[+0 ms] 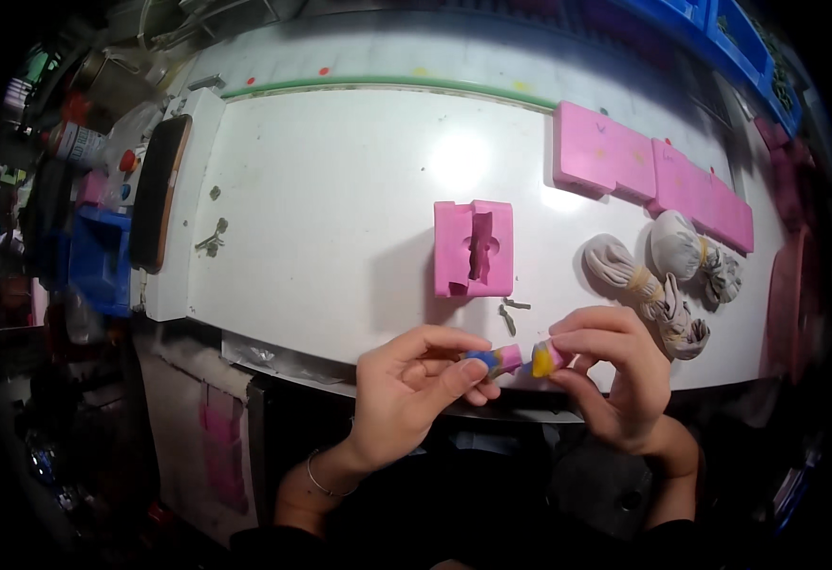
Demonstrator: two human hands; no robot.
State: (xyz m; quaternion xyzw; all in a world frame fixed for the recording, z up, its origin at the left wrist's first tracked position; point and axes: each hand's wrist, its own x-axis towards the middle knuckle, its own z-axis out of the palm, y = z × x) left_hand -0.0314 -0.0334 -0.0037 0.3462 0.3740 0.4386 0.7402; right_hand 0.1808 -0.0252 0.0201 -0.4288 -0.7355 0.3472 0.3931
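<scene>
Near the table's front edge, my left hand (416, 385) pinches a small blue-and-pink piece (506, 359) between thumb and fingers. Just to its right, my right hand (620, 370) grips a small yellow-and-pink piece (543, 361) in its fingertips. The two pieces are close together, and I cannot tell whether they touch; their exact kind is too small to make out. Beyond my hands a pink block (449, 252) stands on the table, with a dark slot and rounded hollows in its upper face. Small grey-green scraps (508, 319) lie between the block and my hands.
Light cloth bundles (612, 261) tied with bands lie right of the block. Several pink blocks (606, 152) line the table's far right. A phone-like dark slab (160, 195) rests on the left ledge beside a blue bin (100, 256). Other blue bins (734, 33) are at upper right.
</scene>
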